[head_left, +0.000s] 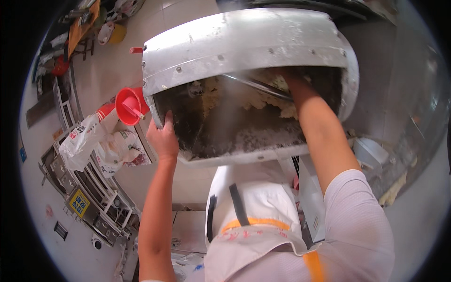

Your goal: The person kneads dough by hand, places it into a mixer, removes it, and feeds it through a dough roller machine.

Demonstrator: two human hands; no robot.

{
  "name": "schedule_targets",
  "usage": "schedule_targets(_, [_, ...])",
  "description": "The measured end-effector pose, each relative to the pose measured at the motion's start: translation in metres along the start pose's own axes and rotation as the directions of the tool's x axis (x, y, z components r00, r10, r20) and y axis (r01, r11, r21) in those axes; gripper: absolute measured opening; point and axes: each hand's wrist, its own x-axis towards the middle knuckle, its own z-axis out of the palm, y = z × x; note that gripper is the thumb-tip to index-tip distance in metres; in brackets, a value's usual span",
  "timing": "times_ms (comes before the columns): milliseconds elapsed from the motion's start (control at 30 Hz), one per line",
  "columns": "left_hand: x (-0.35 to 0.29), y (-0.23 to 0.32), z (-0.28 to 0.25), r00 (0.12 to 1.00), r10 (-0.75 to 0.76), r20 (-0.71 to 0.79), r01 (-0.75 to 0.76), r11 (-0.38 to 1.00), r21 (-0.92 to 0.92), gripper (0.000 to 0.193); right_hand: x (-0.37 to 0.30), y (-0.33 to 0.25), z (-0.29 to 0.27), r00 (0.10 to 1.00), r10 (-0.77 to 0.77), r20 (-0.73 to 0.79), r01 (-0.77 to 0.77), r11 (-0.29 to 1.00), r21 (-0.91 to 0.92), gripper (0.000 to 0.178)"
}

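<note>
In front of me is a large metal mixing drum [244,35], its wide opening facing me. Inside, pale, rough dough [225,96] clings around a shiny metal bar [256,87], and the dark inner wall is smeared with flour. My left hand [163,138] grips the drum's left edge, its thumb over the inner side. My right arm reaches through the opening on the right, past the end of the bar. Deep in shadow beside the dough is my right hand [287,77]; its fingers are hidden.
A red bucket [123,114] with a pink scoop [131,104] stands left of the drum. White plastic sacks [115,150] lie nearby, by metal equipment [94,207]. A pale container [370,152] is at the right. Farther back at the left is a yellow bucket [118,34].
</note>
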Motion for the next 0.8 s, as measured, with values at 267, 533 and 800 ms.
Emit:
schedule_targets(267, [-0.005, -0.007, -0.003, 0.995, -0.099, -0.016, 0.1, 0.995, 0.03, 0.03, 0.045, 0.017, 0.028, 0.996, 0.056, 0.064, -0.049, 0.993, -0.108, 0.062])
schedule_targets(533, [-0.004, -0.004, -0.002, 0.999, -0.03, -0.02, 0.031, 0.996, 0.083, 0.034, 0.017, 0.008, 0.006, 0.999, -0.023, -0.028, 0.022, 0.999, -0.028, 0.062])
schedule_targets(800, [-0.001, -0.024, 0.004, 0.999, -0.04, -0.024, 0.039, 0.999, -0.02, 0.038, 0.028, -0.004, 0.002, 0.991, -0.004, -0.132, 0.002, 1.0, -0.019, 0.062])
